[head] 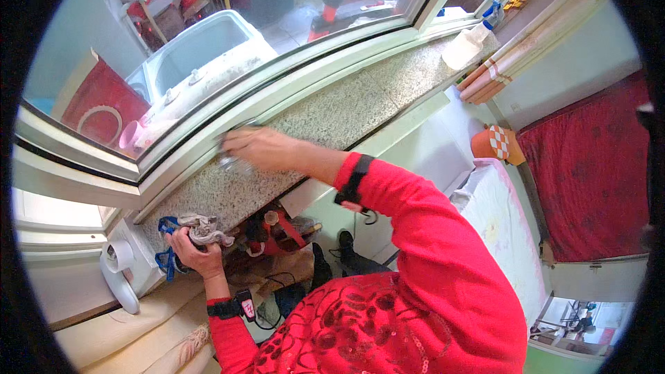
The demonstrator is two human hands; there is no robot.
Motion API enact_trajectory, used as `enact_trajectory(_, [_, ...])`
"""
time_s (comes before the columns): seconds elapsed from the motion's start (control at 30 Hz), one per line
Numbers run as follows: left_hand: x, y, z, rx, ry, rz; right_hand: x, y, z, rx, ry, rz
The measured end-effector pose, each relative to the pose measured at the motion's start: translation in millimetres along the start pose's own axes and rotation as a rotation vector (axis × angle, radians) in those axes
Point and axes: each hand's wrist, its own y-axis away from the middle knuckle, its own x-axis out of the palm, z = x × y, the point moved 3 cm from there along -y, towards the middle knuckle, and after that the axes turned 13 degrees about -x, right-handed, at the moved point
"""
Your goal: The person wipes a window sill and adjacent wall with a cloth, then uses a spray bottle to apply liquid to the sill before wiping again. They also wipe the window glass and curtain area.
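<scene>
My right hand (267,148) is over the speckled stone windowsill (332,114), close to the window frame. Its fingers curl around a clear, shiny object (236,164), too blurred to name. At the sill's near left end, my left hand (196,254) grips a crumpled greyish cloth (205,229). Blue straps or fabric (166,264) stick out beside those fingers; what they belong to is partly hidden by the hand.
A spray bottle (464,48) with a blue head stands at the sill's far right, near a gathered curtain (535,36). Below the sill are a red bag (270,239) and a white cabinet (415,135). A covered bed (499,228) lies right. A white plastic holder (120,257) is left.
</scene>
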Motion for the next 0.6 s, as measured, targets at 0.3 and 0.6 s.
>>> enact_trajectory(0.3, [2.2,-0.5,-2.2,0.012,-0.016,-0.006,-97.2,128.5,-57.1,0.322,-0.01,-0.34])
enact_trajectory(0.6, [4.3,0.7,2.0,-0.023,-0.016,0.039,-172.2,257.7,-137.2,0.705,0.329,-0.522])
